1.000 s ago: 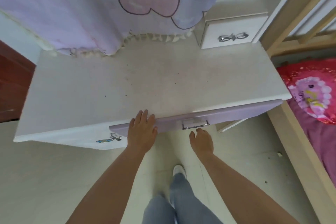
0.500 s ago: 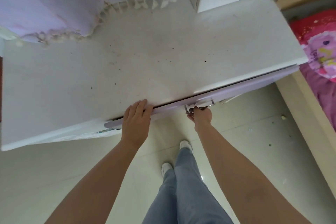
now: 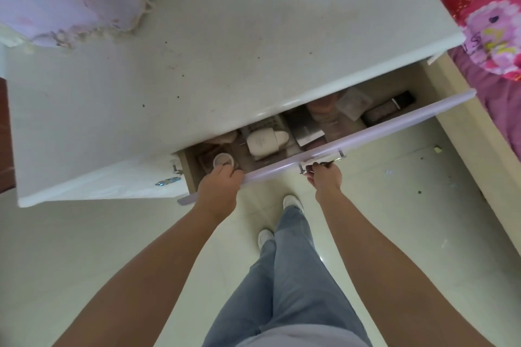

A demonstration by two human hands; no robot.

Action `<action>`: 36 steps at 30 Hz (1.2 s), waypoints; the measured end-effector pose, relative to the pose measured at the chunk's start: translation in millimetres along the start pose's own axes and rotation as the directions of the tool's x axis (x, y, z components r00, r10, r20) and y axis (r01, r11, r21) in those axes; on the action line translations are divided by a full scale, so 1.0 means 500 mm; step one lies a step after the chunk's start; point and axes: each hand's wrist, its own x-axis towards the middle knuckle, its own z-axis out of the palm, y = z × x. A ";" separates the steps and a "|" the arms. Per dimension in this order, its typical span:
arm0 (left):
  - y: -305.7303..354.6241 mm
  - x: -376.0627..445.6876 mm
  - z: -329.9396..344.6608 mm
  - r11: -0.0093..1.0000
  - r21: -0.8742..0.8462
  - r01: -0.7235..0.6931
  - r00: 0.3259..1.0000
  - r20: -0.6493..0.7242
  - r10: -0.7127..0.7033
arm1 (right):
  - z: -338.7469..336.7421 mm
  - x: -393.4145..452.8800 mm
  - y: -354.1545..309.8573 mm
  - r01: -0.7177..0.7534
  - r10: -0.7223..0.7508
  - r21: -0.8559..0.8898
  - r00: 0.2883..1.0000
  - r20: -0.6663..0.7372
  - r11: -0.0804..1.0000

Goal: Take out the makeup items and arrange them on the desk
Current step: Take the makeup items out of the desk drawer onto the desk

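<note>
While the bench point(image 3: 225, 45) fills the upper frame, its drawer point(image 3: 352, 138) hangs open below centre; right hand point(image 3: 324, 177) grips the handle point(image 3: 321, 164), left hand point(image 3: 221, 184) curls at a small round pot point(image 3: 223, 160) (grasp uncertain). White bottle point(image 3: 266, 141) lies just right, long axis sideways.
</note>
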 end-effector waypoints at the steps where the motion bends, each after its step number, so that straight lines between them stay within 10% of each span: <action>1: 0.004 -0.005 0.005 1.000 -0.013 -0.008 1.000 0.007 0.008 | -0.007 -0.005 0.003 0.003 -0.003 -0.007 1.000 0.013 1.000; 6: 0.012 -0.015 0.019 0.999 -0.031 -0.039 0.999 0.022 0.040 | -0.046 -0.029 -0.005 0.104 -0.118 -0.445 0.993 -0.005 0.889; 11: 0.015 -0.019 0.032 0.997 -0.024 -0.067 0.998 -0.002 0.067 | -0.082 -0.058 -0.007 0.330 -0.696 -0.914 0.714 0.078 0.235; 18: 0.014 -0.022 0.051 0.998 -0.013 -0.058 0.998 -0.040 0.058 | -0.105 -0.008 -0.102 0.322 -0.439 -0.806 0.708 0.553 -0.497; 23: 0.022 -0.025 0.058 0.998 -0.055 -0.029 0.999 -0.038 0.027 | -0.113 -0.008 -0.111 0.381 -0.360 -0.734 0.686 0.632 -0.563; 28: 0.054 -0.050 0.073 0.998 -0.063 -0.004 0.998 0.055 0.007 | -0.142 -0.028 -0.089 0.403 -0.476 -0.659 0.468 0.745 -0.635; 36: 0.061 -0.047 0.074 0.999 -0.030 0.017 0.989 0.150 -0.012 | -0.151 -0.013 -0.083 0.479 -0.422 -0.630 0.476 0.772 -0.612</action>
